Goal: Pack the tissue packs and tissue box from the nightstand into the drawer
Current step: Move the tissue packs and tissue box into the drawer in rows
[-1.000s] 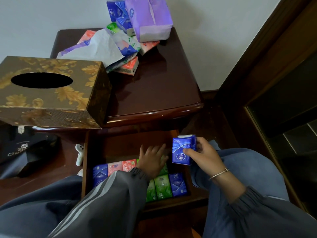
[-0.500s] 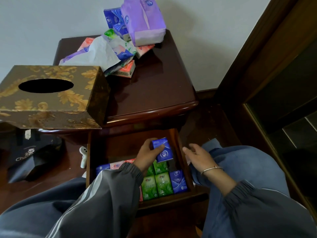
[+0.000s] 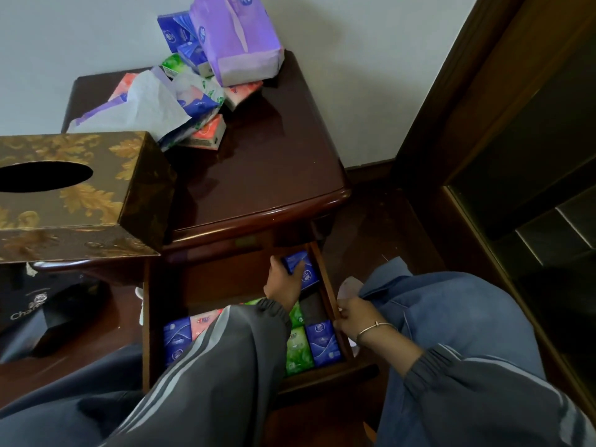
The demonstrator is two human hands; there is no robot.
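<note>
- Since half a second ago my left hand (image 3: 285,283) has carried the blue pack (image 3: 304,269) deeper, into the back right corner of the drawer (image 3: 326,282). My right hand (image 3: 358,317) has dropped onto the drawer's right wall.
- Left thumb and fingers pinch the pack's near end. It sits tilted beside the right wall, and I judge it is not yet lying flat.
- My right hand holds no pack. Its fingers lie against the wall's top edge, but I cannot tell whether they grip it.
- To do this step well, I would press the pack flat and square into the corner, in line with the stored packs (image 3: 322,343) nearer me. Only then would I let go.
- In the drawer I count three blue packs including the held one, at least two green, and one pink. My sleeve (image 3: 225,350) hides the middle.
- On the nightstand (image 3: 258,162) I count one gold-patterned tissue box (image 3: 80,188) and one large purple pack (image 3: 238,37). A heap of small packs (image 3: 196,106) is there too. I make out at least six, some half buried under loose wrapper.
</note>
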